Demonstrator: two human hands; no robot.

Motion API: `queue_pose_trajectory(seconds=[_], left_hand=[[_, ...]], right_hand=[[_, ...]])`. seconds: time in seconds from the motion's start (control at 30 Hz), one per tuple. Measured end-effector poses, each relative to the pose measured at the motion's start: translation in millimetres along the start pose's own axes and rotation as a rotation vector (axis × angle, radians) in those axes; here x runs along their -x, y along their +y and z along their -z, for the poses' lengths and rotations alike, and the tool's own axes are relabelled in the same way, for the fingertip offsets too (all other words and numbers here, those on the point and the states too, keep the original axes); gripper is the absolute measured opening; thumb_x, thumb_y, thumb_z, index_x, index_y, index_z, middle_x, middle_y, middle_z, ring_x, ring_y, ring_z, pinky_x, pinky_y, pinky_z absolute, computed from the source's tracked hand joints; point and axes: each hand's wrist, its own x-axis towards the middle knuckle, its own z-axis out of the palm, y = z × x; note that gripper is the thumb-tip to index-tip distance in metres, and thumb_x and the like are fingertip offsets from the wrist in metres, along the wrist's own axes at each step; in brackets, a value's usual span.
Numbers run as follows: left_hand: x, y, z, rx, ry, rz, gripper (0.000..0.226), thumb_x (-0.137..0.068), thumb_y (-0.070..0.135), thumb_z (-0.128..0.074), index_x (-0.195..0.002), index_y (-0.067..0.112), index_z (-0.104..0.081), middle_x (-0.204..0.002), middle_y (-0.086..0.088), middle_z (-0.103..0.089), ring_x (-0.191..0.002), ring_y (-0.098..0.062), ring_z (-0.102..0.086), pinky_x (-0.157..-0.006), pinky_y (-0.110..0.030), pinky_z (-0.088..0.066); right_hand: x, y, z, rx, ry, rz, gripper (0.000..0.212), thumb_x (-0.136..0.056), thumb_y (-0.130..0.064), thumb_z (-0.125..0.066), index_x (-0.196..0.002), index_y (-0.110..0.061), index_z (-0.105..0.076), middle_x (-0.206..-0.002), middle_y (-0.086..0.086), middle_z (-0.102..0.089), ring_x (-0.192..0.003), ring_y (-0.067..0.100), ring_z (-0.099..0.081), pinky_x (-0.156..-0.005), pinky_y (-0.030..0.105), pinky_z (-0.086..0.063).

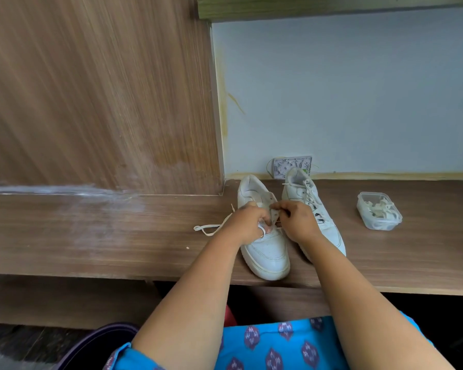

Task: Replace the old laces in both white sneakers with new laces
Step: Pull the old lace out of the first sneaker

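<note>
While a loose lace [211,227] is pinched by the left hand [247,222], the near sneaker's [265,247] tongue is gripped by the right hand [297,220]. Beside the right hand, the second sneaker [316,209] is seen laced.

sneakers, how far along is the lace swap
Early on. Nothing looks finished. In hand: both hands, left and right, work at the eyelets of the left sneaker, and a loose lace trails from it onto the shelf; old or new, I can't tell. Left to do: the right sneaker is fully laced and untouched, and more laces lie in the tub.
</note>
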Motion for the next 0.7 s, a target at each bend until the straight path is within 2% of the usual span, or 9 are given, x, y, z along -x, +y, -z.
queue_pose_trajectory(seconds=[0.07,0.1,0.2,0.3,0.37,0.47,0.53,0.63,0.7], left_hand=[[-1,1,-5,-0.046,0.009,-0.016,0.010,-0.088,0.025,-0.069,-0.097,0.026,-0.070,-0.103,0.003,-0.044,-0.098,-0.021,-0.054,-0.087,-0.035,-0.047],[0,2,-6,-0.052,0.014,-0.025,0.009,-0.088,0.022,-0.067,-0.095,0.026,-0.071,-0.103,0.002,-0.045,-0.098,-0.022,-0.054,-0.087,-0.038,-0.048],[-2,4,-4,-0.098,0.022,-0.048,0.016,-0.087,0.011,-0.064,-0.092,0.022,-0.073,-0.105,0.000,-0.047,-0.098,-0.023,-0.056,-0.085,-0.038,-0.048],[-3,5,-2,-0.185,0.001,-0.069,0.021,-0.084,0.004,-0.063,-0.092,0.021,-0.072,-0.113,-0.001,-0.045,-0.101,-0.022,-0.055,-0.081,-0.034,-0.048],[-4,6,-5,-0.235,-0.019,-0.074,0.022,-0.083,0.001,-0.057,-0.096,0.016,-0.067,-0.115,-0.003,-0.041,-0.101,-0.025,-0.054,-0.083,-0.039,-0.049],[-4,8,-12,-0.303,-0.027,-0.064,0.021,-0.084,0.000,-0.050,-0.103,0.007,-0.055,-0.115,-0.006,-0.033,-0.094,-0.026,-0.052,-0.083,-0.045,-0.050],[-5,8,-15,-0.304,-0.030,-0.063,0.019,-0.086,0.000,-0.049,-0.105,0.004,-0.050,-0.117,-0.007,-0.030,-0.091,-0.025,-0.051,-0.083,-0.044,-0.049],[-4,10,-17,-0.326,-0.020,-0.051,0.019,-0.088,0.001,-0.051,-0.107,0.003,-0.047,-0.118,-0.009,-0.029,-0.081,-0.025,-0.050,-0.074,-0.043,-0.048],[-4,12,-20,-0.333,0.011,-0.016,0.022,-0.089,0.000,-0.050,-0.110,0.002,-0.045,-0.120,-0.010,-0.028,-0.070,-0.023,-0.047,-0.064,-0.040,-0.042]], right_hand=[[0,2,2,-0.003,0.014,-0.020,0.035,-0.089,0.005,-0.043,-0.107,-0.006,-0.072,-0.095,0.010,-0.073,-0.077,0.023,-0.070,-0.077,0.028,-0.055],[1,2,3,-0.002,0.022,-0.027,0.035,-0.089,0.004,-0.044,-0.107,-0.007,-0.072,-0.091,0.010,-0.074,-0.077,0.023,-0.070,-0.078,0.029,-0.055],[2,1,4,0.006,0.011,-0.037,0.034,-0.090,0.004,-0.045,-0.106,-0.008,-0.072,-0.081,0.009,-0.073,-0.073,0.019,-0.068,-0.071,0.017,-0.051],[1,-2,1,0.018,-0.003,-0.009,0.035,-0.090,0.005,-0.045,-0.107,-0.007,-0.072,-0.091,0.009,-0.073,-0.073,0.013,-0.064,-0.071,0.018,-0.048],[1,-2,-1,0.035,-0.002,-0.002,0.035,-0.089,0.005,-0.045,-0.108,-0.006,-0.072,-0.096,0.009,-0.073,-0.076,0.011,-0.062,-0.072,0.016,-0.043],[1,-1,0,0.043,0.011,-0.001,0.035,-0.089,0.005,-0.045,-0.109,-0.005,-0.071,-0.093,0.010,-0.073,-0.073,0.013,-0.061,-0.069,0.014,-0.045],[1,-1,0,0.046,0.023,0.005,0.035,-0.089,0.005,-0.045,-0.110,-0.004,-0.071,-0.095,0.010,-0.073,-0.076,0.011,-0.060,-0.064,0.007,-0.040],[1,-2,-1,0.054,0.015,0.024,0.034,-0.089,0.004,-0.046,-0.110,-0.005,-0.071,-0.094,0.011,-0.074,-0.079,0.016,-0.065,-0.070,0.015,-0.042],[1,-2,-2,0.052,0.011,0.037,0.034,-0.090,0.004,-0.046,-0.110,-0.005,-0.071,-0.094,0.012,-0.074,-0.081,0.019,-0.068,-0.071,0.018,-0.044]])
